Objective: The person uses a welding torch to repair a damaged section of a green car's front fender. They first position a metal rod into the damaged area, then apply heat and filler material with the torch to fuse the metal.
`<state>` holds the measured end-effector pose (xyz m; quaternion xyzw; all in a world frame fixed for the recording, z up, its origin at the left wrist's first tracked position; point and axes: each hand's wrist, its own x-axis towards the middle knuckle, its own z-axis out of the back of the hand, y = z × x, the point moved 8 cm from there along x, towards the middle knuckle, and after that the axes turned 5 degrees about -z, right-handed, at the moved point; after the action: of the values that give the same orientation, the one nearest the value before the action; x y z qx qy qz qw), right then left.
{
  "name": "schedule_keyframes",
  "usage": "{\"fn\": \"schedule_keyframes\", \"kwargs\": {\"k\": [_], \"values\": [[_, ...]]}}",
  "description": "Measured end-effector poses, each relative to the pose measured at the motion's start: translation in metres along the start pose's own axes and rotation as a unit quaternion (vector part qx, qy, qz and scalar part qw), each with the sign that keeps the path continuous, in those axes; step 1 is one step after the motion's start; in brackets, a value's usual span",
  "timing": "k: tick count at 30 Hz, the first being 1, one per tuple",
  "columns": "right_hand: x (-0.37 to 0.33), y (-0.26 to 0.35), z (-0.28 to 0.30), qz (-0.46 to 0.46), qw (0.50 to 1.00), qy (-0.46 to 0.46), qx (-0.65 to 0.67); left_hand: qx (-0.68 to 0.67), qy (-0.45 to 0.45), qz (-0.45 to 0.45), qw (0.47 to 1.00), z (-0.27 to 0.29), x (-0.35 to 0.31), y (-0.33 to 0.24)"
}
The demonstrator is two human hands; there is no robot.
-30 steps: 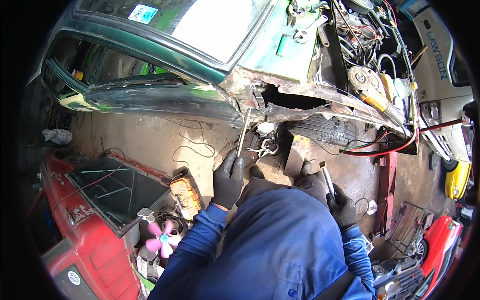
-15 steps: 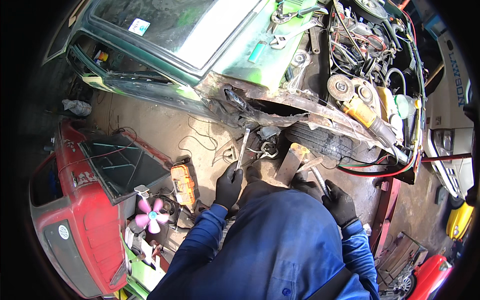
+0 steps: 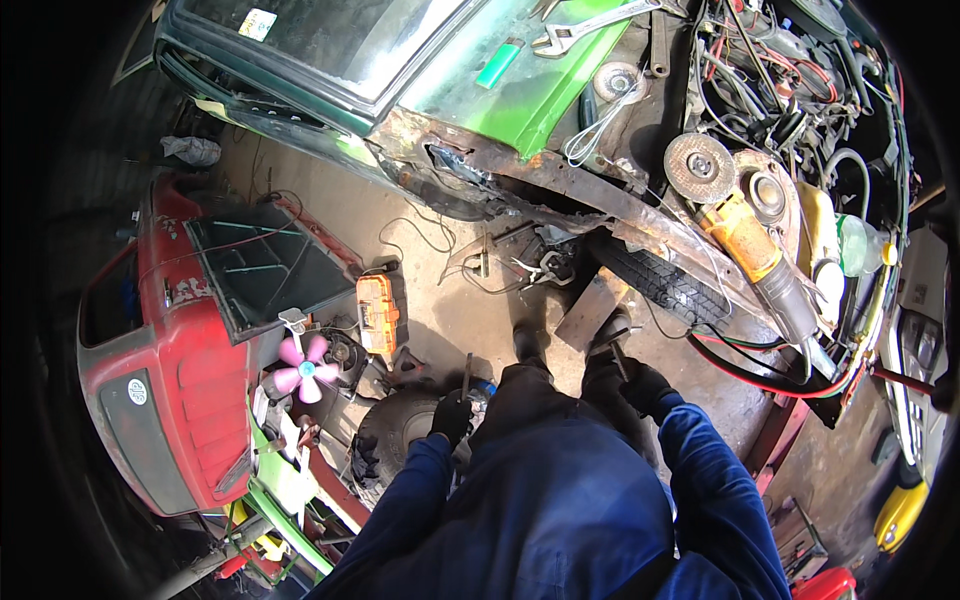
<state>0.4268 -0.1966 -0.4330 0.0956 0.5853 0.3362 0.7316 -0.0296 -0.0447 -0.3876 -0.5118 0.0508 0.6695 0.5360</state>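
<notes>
My left hand (image 3: 452,418), in a dark glove, is closed around a slim metal bar (image 3: 467,372) that points up and away from me. It is low, near a loose tyre (image 3: 385,430) on the floor. In my right gloved hand (image 3: 646,389) is a hammer (image 3: 619,362), gripped by its handle, its head toward the wooden block (image 3: 592,308). Ahead of both hands, the green car's rusty, torn fender edge (image 3: 590,195) runs above the front tyre (image 3: 660,278). Neither tool touches the car.
An angle grinder (image 3: 745,240) rests on the engine bay edge, beside hoses. An adjustable wrench (image 3: 592,28) and a green lighter-like piece (image 3: 500,63) lie on the bodywork. Clamps and cables (image 3: 545,268) are on the floor. To the left are an orange case (image 3: 377,313), a pink fan (image 3: 305,370) and a red cab (image 3: 185,370).
Both hands have dropped lower and nearer my body, still holding the bar and hammer. My view has shifted, bringing the loose tyre by my left hand into sight.
</notes>
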Motion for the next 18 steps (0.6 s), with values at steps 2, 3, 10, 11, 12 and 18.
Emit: {"fn": "schedule_keyframes", "kwargs": {"k": [2,3,10,11,12,18], "values": [[0.018,-0.006,-0.019,-0.032,0.999,0.012,0.008,-0.007,-0.009,0.036,0.999,0.009,-0.005,0.001],[0.026,-0.008,-0.028,-0.043,0.999,0.002,0.023,0.035,-0.007,-0.001,0.999,0.014,-0.003,-0.008],[0.078,0.020,-0.099,0.063,0.991,-0.038,-0.113,0.088,0.006,-0.074,0.993,0.036,0.022,-0.030],[0.082,0.023,-0.106,0.039,0.997,-0.019,-0.070,0.074,0.005,-0.074,0.995,0.037,0.028,-0.029],[0.086,0.028,-0.113,0.016,0.999,0.007,-0.039,0.060,0.006,-0.086,0.994,0.037,0.033,-0.030],[0.111,0.106,-0.156,0.018,0.992,0.009,-0.121,0.069,0.061,-0.046,0.995,0.048,0.048,-0.008]]}}
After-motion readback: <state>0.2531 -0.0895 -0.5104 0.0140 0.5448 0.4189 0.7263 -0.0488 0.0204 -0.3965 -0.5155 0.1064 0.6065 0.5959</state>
